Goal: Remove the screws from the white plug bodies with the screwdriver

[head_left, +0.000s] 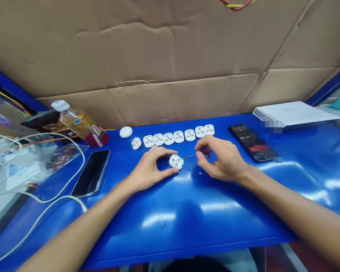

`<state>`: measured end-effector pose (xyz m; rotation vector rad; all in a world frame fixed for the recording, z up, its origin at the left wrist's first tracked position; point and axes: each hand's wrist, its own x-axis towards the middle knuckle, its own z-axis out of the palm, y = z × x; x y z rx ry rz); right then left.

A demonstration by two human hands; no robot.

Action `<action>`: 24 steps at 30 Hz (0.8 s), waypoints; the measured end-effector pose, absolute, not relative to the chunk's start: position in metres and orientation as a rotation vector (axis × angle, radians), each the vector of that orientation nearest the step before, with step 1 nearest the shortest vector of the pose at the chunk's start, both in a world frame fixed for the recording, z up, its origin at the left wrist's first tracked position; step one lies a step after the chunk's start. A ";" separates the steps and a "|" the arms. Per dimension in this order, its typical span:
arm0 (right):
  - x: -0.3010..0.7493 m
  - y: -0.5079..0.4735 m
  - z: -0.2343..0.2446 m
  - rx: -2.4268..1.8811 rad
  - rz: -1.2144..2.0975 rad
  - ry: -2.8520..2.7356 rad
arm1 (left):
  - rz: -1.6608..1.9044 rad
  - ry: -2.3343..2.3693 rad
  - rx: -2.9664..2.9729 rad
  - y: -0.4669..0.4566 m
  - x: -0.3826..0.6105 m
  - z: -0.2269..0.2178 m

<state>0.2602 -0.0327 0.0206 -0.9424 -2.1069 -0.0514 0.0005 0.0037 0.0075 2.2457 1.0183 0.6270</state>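
Observation:
My left hand [151,166] pinches a small white plug part [176,161] with brass contacts, holding it against the blue table [187,211]. My right hand [221,158] grips a thin screwdriver [194,155] whose metal tip reaches the plug part from the right. Behind my hands lies a row of several more white plug parts [174,137], contacts facing up.
A dark phone [92,172] lies at left beside white cables [45,196]. A tipped drink bottle [81,123] and a white oval case [126,132] sit at the back left. A phone showing a timer [248,141] and a white box [294,112] are at right. A cardboard wall [170,56] stands behind.

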 end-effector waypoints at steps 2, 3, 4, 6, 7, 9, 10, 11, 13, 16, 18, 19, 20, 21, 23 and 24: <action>0.260 -0.032 0.022 -0.964 -0.032 -2.109 | 0.634 1.023 2.240 0.003 0.001 0.008; 0.260 -0.032 0.023 -0.981 -0.020 -2.115 | 0.639 1.023 2.238 0.003 0.001 0.008; 0.259 -0.032 0.024 -0.998 -0.007 -2.122 | 0.643 1.021 2.236 0.003 0.001 0.008; 0.259 -0.033 0.025 -1.013 0.008 -2.138 | 0.647 1.020 2.230 0.003 0.001 0.007; 0.259 -0.033 0.026 -1.010 0.008 -2.146 | 0.648 1.023 2.223 0.003 0.001 0.007; 0.259 -0.034 0.027 -1.000 -0.004 -2.157 | 0.651 1.031 2.209 0.003 0.001 0.008; 0.259 -0.035 0.026 -1.005 -0.017 -2.163 | 0.654 1.033 2.201 0.003 0.001 0.008; 0.259 -0.035 0.026 -1.019 -0.033 -2.169 | 0.655 1.032 2.193 0.003 0.001 0.008; 0.260 -0.036 0.025 -1.068 -0.076 -2.181 | 0.655 1.030 2.179 0.002 0.002 0.009; 0.260 -0.035 0.026 -1.149 -0.109 -2.191 | 0.666 1.035 2.149 0.002 0.002 0.009; 0.260 -0.035 0.029 -1.175 -0.060 -2.203 | 0.684 1.037 2.126 0.002 0.002 0.008; 0.260 -0.036 0.031 -1.171 -0.021 -2.218 | 0.691 1.036 2.114 0.002 0.002 0.007; 0.260 -0.037 0.034 -1.155 0.019 -2.244 | 0.697 1.034 2.105 0.002 0.002 0.007; 0.260 -0.038 0.037 -1.131 0.055 -2.280 | 0.700 1.032 2.099 0.002 0.002 0.007; 0.261 -0.040 0.043 -1.073 0.085 -2.355 | 0.699 1.026 2.100 0.002 0.002 0.007; 0.261 -0.041 0.045 -1.050 0.084 -2.387 | 0.692 1.024 2.105 0.002 0.001 0.008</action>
